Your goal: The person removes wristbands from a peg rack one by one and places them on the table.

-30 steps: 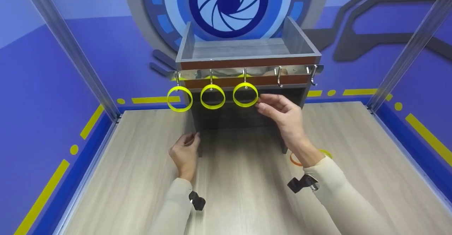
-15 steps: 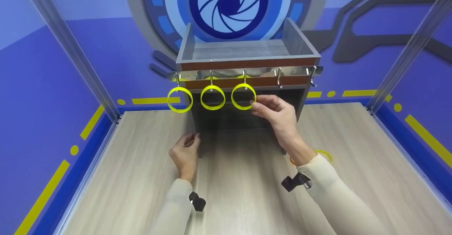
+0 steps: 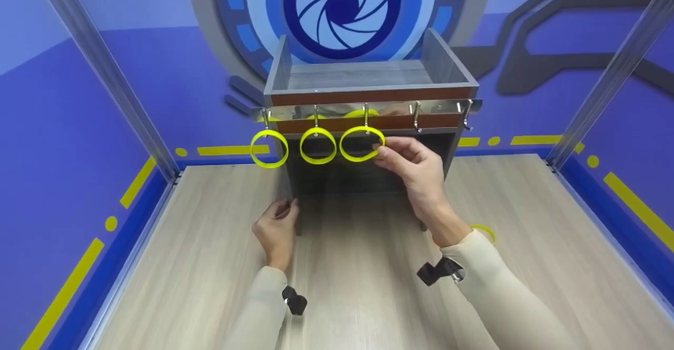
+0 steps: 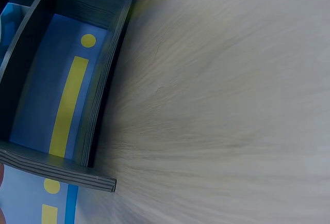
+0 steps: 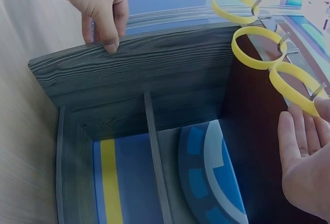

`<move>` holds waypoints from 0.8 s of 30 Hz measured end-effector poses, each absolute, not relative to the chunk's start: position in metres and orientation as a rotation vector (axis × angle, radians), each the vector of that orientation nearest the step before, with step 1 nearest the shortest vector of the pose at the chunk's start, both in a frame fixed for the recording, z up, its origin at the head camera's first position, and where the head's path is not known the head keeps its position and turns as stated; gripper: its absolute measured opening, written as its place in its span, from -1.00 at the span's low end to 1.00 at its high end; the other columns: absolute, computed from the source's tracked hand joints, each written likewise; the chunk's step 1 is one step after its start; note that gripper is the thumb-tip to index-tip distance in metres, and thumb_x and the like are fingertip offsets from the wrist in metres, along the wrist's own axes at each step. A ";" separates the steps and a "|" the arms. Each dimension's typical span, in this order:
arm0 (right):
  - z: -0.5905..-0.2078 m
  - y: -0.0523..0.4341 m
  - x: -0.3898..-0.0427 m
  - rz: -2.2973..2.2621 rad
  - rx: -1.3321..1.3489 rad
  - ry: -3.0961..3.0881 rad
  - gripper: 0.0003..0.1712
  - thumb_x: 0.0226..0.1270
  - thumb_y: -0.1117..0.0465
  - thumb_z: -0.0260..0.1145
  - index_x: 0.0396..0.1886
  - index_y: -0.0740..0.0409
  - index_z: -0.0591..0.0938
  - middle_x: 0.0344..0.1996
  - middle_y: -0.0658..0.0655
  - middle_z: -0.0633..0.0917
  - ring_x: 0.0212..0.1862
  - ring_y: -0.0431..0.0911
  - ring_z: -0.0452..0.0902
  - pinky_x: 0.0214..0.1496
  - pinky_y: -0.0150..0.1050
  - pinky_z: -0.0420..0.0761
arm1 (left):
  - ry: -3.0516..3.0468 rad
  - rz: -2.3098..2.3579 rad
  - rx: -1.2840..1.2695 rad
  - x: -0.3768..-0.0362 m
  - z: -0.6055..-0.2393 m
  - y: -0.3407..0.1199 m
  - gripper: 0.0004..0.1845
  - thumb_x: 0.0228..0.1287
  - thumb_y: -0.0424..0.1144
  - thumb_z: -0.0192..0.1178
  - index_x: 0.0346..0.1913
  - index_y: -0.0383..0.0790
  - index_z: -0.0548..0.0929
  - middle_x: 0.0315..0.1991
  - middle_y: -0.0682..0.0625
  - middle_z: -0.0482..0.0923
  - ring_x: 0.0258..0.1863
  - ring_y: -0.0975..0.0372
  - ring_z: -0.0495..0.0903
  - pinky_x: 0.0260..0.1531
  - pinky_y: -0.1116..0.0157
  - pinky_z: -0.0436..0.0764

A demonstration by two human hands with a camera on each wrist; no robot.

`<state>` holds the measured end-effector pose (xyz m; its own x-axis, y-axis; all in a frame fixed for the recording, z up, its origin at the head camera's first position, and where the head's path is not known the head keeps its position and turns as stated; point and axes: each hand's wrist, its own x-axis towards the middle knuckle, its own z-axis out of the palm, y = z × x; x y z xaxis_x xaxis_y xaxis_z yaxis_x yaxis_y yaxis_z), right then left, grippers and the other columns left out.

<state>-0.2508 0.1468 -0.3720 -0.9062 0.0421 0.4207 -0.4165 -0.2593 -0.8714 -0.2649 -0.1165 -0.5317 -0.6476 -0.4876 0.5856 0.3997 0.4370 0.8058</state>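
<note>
Blue and purple walls with yellow dashes close in a pale wood-grain counter [image 3: 526,245], and a big round shutter-like emblem fills the wall behind. On the counter stands a small dark grey shelf unit [image 3: 368,84] of rough-grained board, open at the top, with a reddish-brown strip and a shiny metal rail [image 3: 437,107] of hooks across its front.

Three thin yellow rings hang from the first three hooks: the left ring [image 3: 269,149], the middle ring [image 3: 318,145] and the third ring [image 3: 360,143]. They look like soft, flexible bands, smooth and bright. The third one is pulled out of round into an oval, likely because the right hand [image 3: 416,173] pinches its right edge between thumb and fingertips while its top sits on the hook [image 3: 365,116]. The two hooks further right are bare.

The left hand [image 3: 276,229] has its fingers curled round the lower front edge of the unit's left side panel, gripping it, probably to keep the light unit from shifting; the right wrist view shows those fingers [image 5: 105,25] hooked over the board edge.

Another yellow ring [image 3: 484,231] lies flat on the counter just behind the right forearm, partly hidden by the sleeve
</note>
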 end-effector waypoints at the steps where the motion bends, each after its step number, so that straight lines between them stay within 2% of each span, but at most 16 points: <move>1: -0.371 0.147 -0.250 2.242 0.452 -1.692 -0.74 0.37 0.44 0.48 0.02 0.40 0.72 -0.09 0.36 0.79 -0.11 0.12 0.79 0.11 0.00 0.75 | -1.847 -1.330 0.073 -0.265 -0.532 -0.116 -0.91 0.15 -0.44 0.57 -0.34 -0.31 0.83 -0.38 -0.09 0.81 -0.40 0.07 0.83 -0.36 0.61 0.64; 9: -0.365 0.148 -0.244 2.261 0.463 -1.655 -0.73 0.41 0.43 0.46 0.06 0.40 0.71 -0.03 0.45 0.74 -0.07 0.16 0.78 0.17 0.02 0.72 | -1.852 -1.316 0.077 -0.265 -0.533 -0.116 -0.90 0.14 -0.44 0.57 -0.31 -0.34 0.83 -0.36 -0.11 0.82 -0.39 0.06 0.83 -0.37 0.46 0.73; 17: -0.363 0.156 -0.237 2.301 0.478 -1.602 -0.74 0.40 0.47 0.43 0.06 0.40 0.70 -0.05 0.41 0.75 -0.07 0.17 0.77 0.17 0.02 0.72 | -1.842 -1.325 0.067 -0.266 -0.533 -0.115 -0.90 0.13 -0.47 0.57 -0.33 -0.35 0.82 -0.38 -0.11 0.81 -0.41 0.07 0.83 -0.38 0.58 0.67; 19: -0.362 0.157 -0.235 2.314 0.481 -1.585 -0.75 0.40 0.49 0.43 0.04 0.40 0.70 -0.06 0.39 0.76 -0.09 0.15 0.78 0.16 0.02 0.73 | -1.843 -1.311 0.062 -0.266 -0.533 -0.116 -0.90 0.13 -0.46 0.57 -0.33 -0.35 0.83 -0.39 -0.11 0.81 -0.42 0.07 0.83 -0.38 0.51 0.71; 24: -0.363 0.162 -0.232 2.340 0.470 -1.561 -0.77 0.39 0.51 0.42 0.01 0.41 0.71 -0.10 0.35 0.79 -0.11 0.09 0.79 0.14 0.01 0.74 | -1.844 -1.278 0.044 -0.265 -0.533 -0.117 -0.91 0.14 -0.46 0.56 -0.33 -0.34 0.83 -0.39 -0.11 0.81 -0.42 0.07 0.83 -0.39 0.20 0.80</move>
